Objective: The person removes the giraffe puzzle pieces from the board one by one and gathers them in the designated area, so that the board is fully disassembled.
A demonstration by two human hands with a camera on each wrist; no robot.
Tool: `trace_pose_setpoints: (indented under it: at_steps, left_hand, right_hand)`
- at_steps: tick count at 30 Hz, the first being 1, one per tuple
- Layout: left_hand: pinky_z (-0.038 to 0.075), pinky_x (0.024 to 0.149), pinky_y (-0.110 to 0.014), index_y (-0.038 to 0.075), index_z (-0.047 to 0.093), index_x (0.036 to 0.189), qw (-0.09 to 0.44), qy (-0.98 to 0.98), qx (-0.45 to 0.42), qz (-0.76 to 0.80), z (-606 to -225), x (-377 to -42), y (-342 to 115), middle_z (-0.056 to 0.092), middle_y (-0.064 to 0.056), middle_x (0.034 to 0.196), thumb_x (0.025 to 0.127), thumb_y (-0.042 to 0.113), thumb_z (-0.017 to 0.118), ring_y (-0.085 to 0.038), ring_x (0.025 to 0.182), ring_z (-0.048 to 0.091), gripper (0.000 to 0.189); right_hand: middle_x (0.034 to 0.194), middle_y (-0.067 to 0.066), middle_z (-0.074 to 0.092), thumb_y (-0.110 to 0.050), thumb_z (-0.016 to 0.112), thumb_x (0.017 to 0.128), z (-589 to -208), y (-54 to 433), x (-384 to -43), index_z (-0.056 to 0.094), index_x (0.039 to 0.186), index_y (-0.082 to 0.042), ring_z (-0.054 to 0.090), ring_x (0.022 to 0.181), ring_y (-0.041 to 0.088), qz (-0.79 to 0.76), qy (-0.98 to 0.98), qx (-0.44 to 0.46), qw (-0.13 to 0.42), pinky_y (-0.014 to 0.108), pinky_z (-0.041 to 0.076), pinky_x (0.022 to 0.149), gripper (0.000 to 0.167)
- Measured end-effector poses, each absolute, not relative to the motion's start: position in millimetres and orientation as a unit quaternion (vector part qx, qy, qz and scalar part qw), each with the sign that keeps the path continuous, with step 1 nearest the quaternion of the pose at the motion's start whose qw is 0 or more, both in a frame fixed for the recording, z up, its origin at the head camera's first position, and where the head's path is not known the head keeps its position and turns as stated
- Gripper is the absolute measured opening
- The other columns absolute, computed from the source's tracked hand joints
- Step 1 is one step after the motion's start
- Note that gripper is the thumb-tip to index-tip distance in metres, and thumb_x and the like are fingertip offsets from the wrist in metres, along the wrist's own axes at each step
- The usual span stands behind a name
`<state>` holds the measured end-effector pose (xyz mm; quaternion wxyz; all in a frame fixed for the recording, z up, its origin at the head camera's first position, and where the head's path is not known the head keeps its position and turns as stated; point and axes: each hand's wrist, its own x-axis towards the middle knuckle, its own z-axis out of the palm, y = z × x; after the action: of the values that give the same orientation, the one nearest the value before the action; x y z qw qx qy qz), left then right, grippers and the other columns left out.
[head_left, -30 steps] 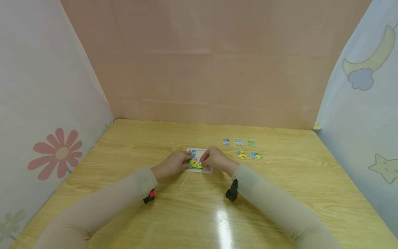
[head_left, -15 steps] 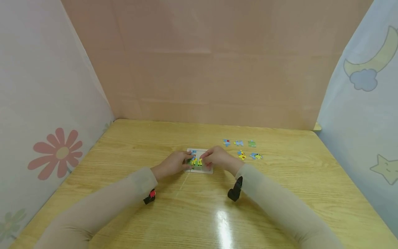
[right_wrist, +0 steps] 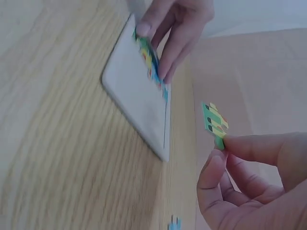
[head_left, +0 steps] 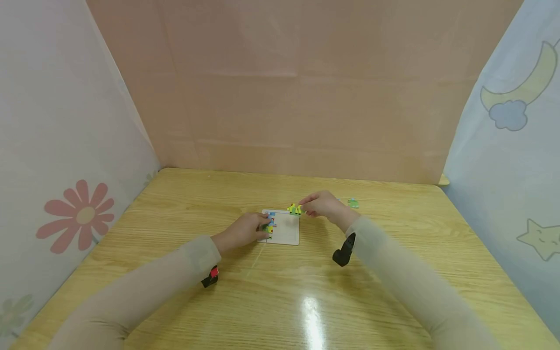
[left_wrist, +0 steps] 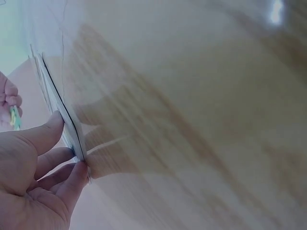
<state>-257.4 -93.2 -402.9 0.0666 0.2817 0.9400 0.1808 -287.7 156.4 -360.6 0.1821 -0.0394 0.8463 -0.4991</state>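
Observation:
My right hand (head_left: pixel 323 205) pinches a green and yellow jigsaw puzzle piece (head_left: pixel 294 209) between thumb and index finger, above the far right corner of a white puzzle board (head_left: pixel 286 231). In the right wrist view that jigsaw piece (right_wrist: pixel 214 119) is held up, clear of the board. At the board's left side, my left hand (head_left: pixel 246 229) grips the edge with its thumb and fingers. Colourful jigsaw pieces (head_left: pixel 271 221) lie along that side, partly under these fingers. The left wrist view shows the thumb and fingertips at the board's edge (left_wrist: pixel 67 112).
Beyond the right hand a green jigsaw piece (head_left: pixel 353 202) lies on the wooden table (head_left: pixel 393 233); the hand and forearm hide other loose pieces. A tan back wall (head_left: pixel 280 97) and patterned side panels (head_left: pixel 503 160) enclose the table.
My right hand has lifted the green and yellow piece off the board and moved away and to the right, uncovering the white surface. The left hand has stayed at the board's left side.

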Motion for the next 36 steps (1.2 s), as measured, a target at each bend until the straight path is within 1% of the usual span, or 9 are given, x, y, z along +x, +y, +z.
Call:
trace_pose_setpoints:
  at_steps: [3,8,10,14,18,21,24,29,36]
  left_hand:
    - [0.04,0.109,-0.043,0.001,0.054,0.134,0.065,0.94,0.281,0.184,-402,-256,-93,0.049,-0.018,0.143,0.089,0.025,0.07,-0.032,0.133,0.047,0.054]
    - [0.041,0.109,-0.043,0.0,0.055,0.133,0.058,0.939,0.282,0.188,-401,-254,-93,0.049,-0.019,0.143,0.088,0.024,0.071,-0.033,0.133,0.047,0.054]
    - [0.04,0.109,-0.043,0.0,0.054,0.134,0.057,0.939,0.283,0.187,-401,-254,-93,0.048,-0.019,0.143,0.088,0.025,0.071,-0.034,0.133,0.047,0.054]
    - [0.041,0.108,-0.043,0.0,0.054,0.134,0.056,0.938,0.286,0.186,-400,-253,-93,0.048,-0.02,0.143,0.088,0.024,0.071,-0.034,0.133,0.047,0.054]
    - [0.044,0.106,-0.043,-0.002,0.054,0.133,0.055,0.936,0.292,0.188,-399,-252,-93,0.048,-0.021,0.142,0.088,0.022,0.071,-0.036,0.132,0.048,0.054]
    - [0.045,0.105,-0.044,-0.002,0.054,0.133,0.056,0.935,0.294,0.189,-398,-252,-93,0.049,-0.022,0.142,0.088,0.022,0.071,-0.037,0.131,0.048,0.054]
    - [0.044,0.106,-0.044,-0.002,0.054,0.133,0.057,0.936,0.292,0.188,-398,-251,-92,0.049,-0.021,0.142,0.088,0.022,0.071,-0.036,0.131,0.048,0.054]
    - [0.042,0.108,-0.044,-0.001,0.054,0.134,0.056,0.938,0.289,0.183,-397,-250,-92,0.049,-0.02,0.142,0.088,0.024,0.071,-0.035,0.132,0.048,0.055]
    - [0.043,0.106,-0.045,-0.002,0.055,0.133,0.054,0.938,0.293,0.176,-395,-249,-93,0.051,-0.021,0.141,0.088,0.023,0.071,-0.037,0.13,0.05,0.053]
  right_hand:
    - [0.094,0.007,0.066,-0.009,0.061,0.094,-362,164,-293,0.065,0.116,0.002,0.062,0.083,0.022,-0.486,0.854,-0.041,0.179,0.041,0.054,0.089,0.025]
    - [0.089,0.007,0.065,-0.008,0.061,0.094,-366,179,-302,0.065,0.112,0.004,0.061,0.079,0.018,-0.464,0.866,-0.043,0.18,0.038,0.056,0.086,0.023]
    - [0.089,0.006,0.065,-0.007,0.061,0.093,-368,185,-306,0.065,0.111,0.004,0.062,0.078,0.016,-0.454,0.871,-0.044,0.185,0.035,0.057,0.083,0.021]
    - [0.088,0.005,0.066,-0.005,0.061,0.093,-373,196,-311,0.065,0.109,0.006,0.061,0.07,0.012,-0.443,0.874,-0.042,0.197,0.027,0.056,0.071,0.019]
    - [0.08,0.004,0.067,-0.004,0.064,0.091,-378,203,-312,0.068,0.103,0.004,0.058,0.065,0.011,-0.439,0.876,-0.028,0.198,0.023,0.053,0.064,0.016]
    - [0.074,0.004,0.066,-0.005,0.065,0.09,-379,207,-310,0.071,0.096,0.0,0.058,0.064,0.012,-0.428,0.883,-0.036,0.189,0.024,0.052,0.062,0.01]
    - [0.072,0.003,0.065,-0.004,0.064,0.09,-379,208,-308,0.072,0.092,0.0,0.057,0.063,0.012,-0.416,0.891,-0.045,0.176,0.024,0.052,0.06,0.009]
    - [0.075,0.004,0.066,-0.003,0.064,0.09,-381,206,-309,0.071,0.096,0.002,0.057,0.063,0.01,-0.399,0.903,-0.025,0.155,0.023,0.051,0.06,0.01]
    - [0.079,0.006,0.067,-0.003,0.065,0.091,-382,208,-309,0.07,0.097,0.003,0.056,0.063,0.011,-0.377,0.914,-0.032,0.146,0.024,0.051,0.06,0.011]
